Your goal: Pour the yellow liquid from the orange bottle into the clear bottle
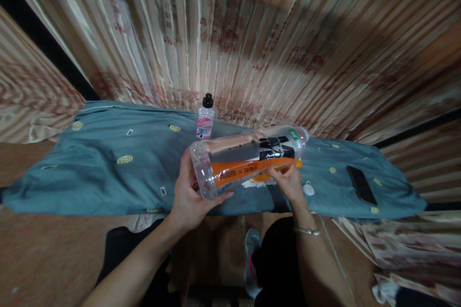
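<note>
A large clear plastic bottle (248, 156) with an orange, black and grey label lies sideways between my hands, its base toward the left and its neck toward the right. My left hand (192, 199) is closed around the base end, thumb along the underside. With its fingers on the lower side near the neck end, my right hand (289, 183) grips the bottle too. Something orange (262, 177) and a ragged white patch show beneath the bottle, mostly hidden by it. Right of my right hand lies a small white disc (308, 188).
A blue-green cloth (144, 182) with yellow patterns covers the narrow surface. A small clear bottle with a black cap (204, 120) stands at the back. A black phone (361, 185) lies at the right. Pleated curtains (230, 48) hang behind.
</note>
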The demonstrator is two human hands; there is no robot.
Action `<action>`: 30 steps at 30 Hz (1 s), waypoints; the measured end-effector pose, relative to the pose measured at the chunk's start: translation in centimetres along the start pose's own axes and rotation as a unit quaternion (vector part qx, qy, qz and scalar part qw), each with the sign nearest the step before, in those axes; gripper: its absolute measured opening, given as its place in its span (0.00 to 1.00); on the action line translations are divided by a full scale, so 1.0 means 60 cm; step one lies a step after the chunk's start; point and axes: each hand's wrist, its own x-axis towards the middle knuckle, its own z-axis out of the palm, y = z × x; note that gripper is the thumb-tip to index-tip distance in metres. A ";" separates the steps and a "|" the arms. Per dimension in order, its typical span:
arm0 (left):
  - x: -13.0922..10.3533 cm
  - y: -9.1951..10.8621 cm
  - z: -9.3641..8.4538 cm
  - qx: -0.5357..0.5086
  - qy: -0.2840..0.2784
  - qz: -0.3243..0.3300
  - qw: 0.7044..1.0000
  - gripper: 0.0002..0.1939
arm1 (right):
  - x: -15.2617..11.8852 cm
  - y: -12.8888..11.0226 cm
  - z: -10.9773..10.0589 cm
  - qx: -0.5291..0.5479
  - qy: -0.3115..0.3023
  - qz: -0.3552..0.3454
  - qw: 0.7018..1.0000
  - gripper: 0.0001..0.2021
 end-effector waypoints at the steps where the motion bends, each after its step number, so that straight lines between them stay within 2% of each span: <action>1: 0.000 -0.001 0.000 -0.002 0.000 -0.001 1.000 0.55 | 0.000 0.000 0.000 -0.002 0.006 0.000 1.000 0.32; 10: -0.001 -0.001 -0.001 0.002 0.003 -0.009 1.000 0.54 | -0.001 -0.009 -0.001 0.022 -0.011 -0.007 1.000 0.30; 22: -0.001 -0.003 -0.001 -0.011 -0.002 -0.017 1.000 0.56 | -0.003 -0.021 -0.002 0.013 0.001 -0.004 1.000 0.31; 30: 0.000 -0.012 -0.001 -0.003 -0.002 0.020 1.000 0.54 | -0.003 -0.031 -0.001 0.030 -0.003 0.003 1.000 0.30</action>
